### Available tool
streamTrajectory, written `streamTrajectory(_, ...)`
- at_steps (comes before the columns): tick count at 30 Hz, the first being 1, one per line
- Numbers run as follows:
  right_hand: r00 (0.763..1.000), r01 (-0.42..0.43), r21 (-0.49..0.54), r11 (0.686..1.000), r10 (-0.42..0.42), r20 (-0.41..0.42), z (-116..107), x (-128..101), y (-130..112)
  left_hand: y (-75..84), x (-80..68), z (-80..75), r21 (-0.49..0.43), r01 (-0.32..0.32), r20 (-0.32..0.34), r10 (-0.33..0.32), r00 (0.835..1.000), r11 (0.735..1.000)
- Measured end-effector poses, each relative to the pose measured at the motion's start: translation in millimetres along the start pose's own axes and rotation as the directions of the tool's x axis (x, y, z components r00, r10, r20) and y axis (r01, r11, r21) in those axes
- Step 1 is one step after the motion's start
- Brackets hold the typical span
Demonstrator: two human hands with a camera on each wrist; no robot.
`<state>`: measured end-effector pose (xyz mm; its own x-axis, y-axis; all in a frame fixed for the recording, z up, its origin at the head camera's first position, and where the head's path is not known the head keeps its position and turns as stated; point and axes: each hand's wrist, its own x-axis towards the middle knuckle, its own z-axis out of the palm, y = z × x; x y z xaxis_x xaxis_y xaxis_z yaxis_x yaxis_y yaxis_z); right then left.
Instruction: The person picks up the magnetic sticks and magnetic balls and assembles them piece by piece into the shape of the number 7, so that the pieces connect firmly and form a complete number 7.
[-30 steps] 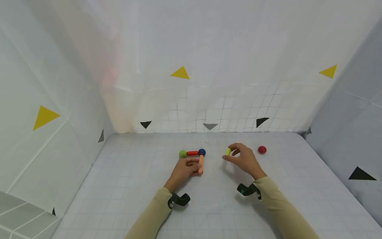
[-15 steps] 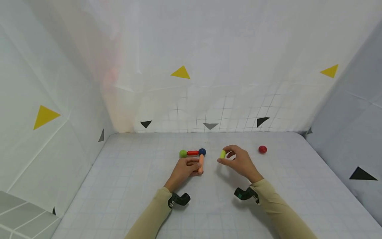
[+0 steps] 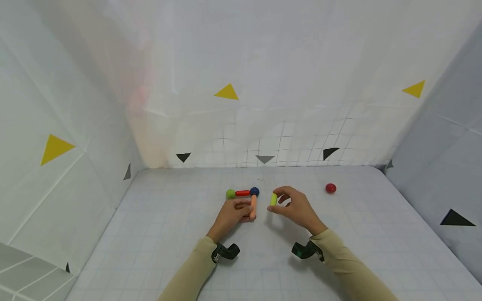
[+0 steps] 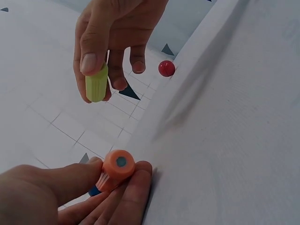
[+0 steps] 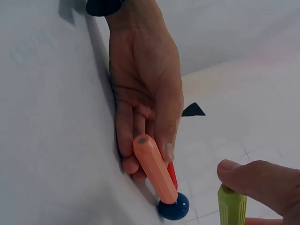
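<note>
My left hand [image 3: 230,215] pinches an orange magnetic rod [image 5: 157,171] between thumb and fingers, low over the table. The rod's near end shows a small grey disc. Its far end meets a dark blue ball [image 3: 255,191]. From that ball a red rod [image 3: 242,193] runs left to a lime-green ball [image 3: 230,194], so the pieces form a corner. My right hand [image 3: 295,208] holds a short yellow-green rod [image 3: 273,199] between thumb and fingers, above the table and to the right of the orange rod. A gap separates the two rods.
A red ball [image 3: 331,188] lies on the white table [image 3: 180,200] to the right of my right hand. Pale sheets marked with yellow and black triangles stand behind the table and at both sides. Each wrist carries a black camera mount.
My right hand has moved left and slightly toward me with the yellow-green rod, closer to the orange rod. The left hand and the joined pieces have stayed in place.
</note>
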<state>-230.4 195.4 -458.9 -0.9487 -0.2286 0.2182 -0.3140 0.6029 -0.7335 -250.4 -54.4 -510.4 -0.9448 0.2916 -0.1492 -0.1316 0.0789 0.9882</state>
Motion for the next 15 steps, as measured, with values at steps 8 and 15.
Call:
streamTrajectory(8,1.000,-0.014,0.022,1.000,0.013,0.022,7,-5,-6,-0.3,-0.8,0.4,0.032,-0.011,0.001,0.011,1.000,0.999)
streamTrajectory(15,0.999,0.006,0.038,0.999,-0.008,0.040,15,-9,-10,1.0,-1.3,-0.6,0.026,-0.002,0.001,0.002,1.000,1.000)
